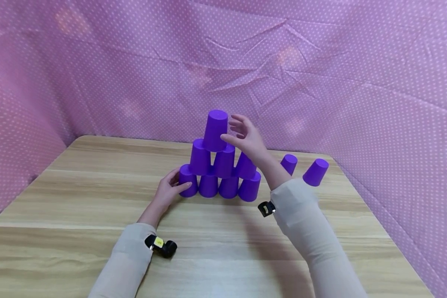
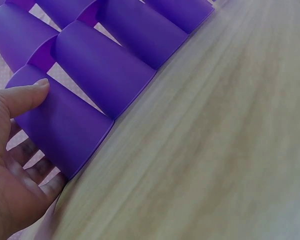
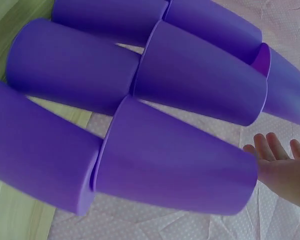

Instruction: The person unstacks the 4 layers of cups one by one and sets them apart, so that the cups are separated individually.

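Note:
Purple upside-down cups stand stacked in a tiered wall on the table. Several form the bottom row, three the middle row, and a single top cup sits over the middle row's left pair. My left hand holds the leftmost bottom cup, thumb across its front and fingers round behind. Beside the top cup is my right hand, fingers spread and loosely bent, its thumb near the cup's lower side. In the right wrist view that hand shows nothing in its fingers; the rightmost middle-row cup is close by.
Two more purple cups stand apart at the right, one partly behind my right forearm and another farther out. The wooden table ends at a pink dotted cloth hanging behind and along the sides.

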Demonstrator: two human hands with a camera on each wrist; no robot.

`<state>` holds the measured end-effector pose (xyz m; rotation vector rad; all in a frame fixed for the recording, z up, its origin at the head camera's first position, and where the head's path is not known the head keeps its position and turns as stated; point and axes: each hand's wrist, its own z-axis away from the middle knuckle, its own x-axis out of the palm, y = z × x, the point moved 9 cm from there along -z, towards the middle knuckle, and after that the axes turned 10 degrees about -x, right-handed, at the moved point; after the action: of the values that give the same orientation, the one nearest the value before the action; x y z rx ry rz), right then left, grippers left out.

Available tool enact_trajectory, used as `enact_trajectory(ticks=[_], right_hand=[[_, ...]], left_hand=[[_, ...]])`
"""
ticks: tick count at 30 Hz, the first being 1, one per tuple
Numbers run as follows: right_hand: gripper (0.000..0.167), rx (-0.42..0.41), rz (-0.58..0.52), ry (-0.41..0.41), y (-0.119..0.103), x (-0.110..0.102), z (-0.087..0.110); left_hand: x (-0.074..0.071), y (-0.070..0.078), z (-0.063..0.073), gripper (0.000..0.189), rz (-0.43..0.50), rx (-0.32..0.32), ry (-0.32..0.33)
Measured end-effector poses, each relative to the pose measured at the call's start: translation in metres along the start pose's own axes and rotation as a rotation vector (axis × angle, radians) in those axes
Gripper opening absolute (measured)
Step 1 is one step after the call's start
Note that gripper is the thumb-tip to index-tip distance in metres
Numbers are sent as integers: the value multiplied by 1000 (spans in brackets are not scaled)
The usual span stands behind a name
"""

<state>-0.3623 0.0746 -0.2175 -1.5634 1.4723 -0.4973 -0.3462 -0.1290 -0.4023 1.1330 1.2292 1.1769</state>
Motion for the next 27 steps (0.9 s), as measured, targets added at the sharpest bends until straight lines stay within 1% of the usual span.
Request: enact_trajectory(ticks=[5, 8, 12, 17, 27], right_hand=[[63, 26, -52, 10, 1, 8, -4], [63, 43, -64, 21, 1, 11, -5], [64, 66, -58, 33, 2, 15, -7], [63, 71, -54, 32, 1, 18, -9], [60, 103, -30, 40, 4, 20, -8]], left_hand=[[1, 0, 0, 60, 12, -4, -3], [2, 0, 1, 60, 13, -3, -2], [1, 0, 2, 59, 3, -1, 8], [1, 1, 3, 60, -7, 0, 13], [2, 1, 2, 59, -5, -6, 11]])
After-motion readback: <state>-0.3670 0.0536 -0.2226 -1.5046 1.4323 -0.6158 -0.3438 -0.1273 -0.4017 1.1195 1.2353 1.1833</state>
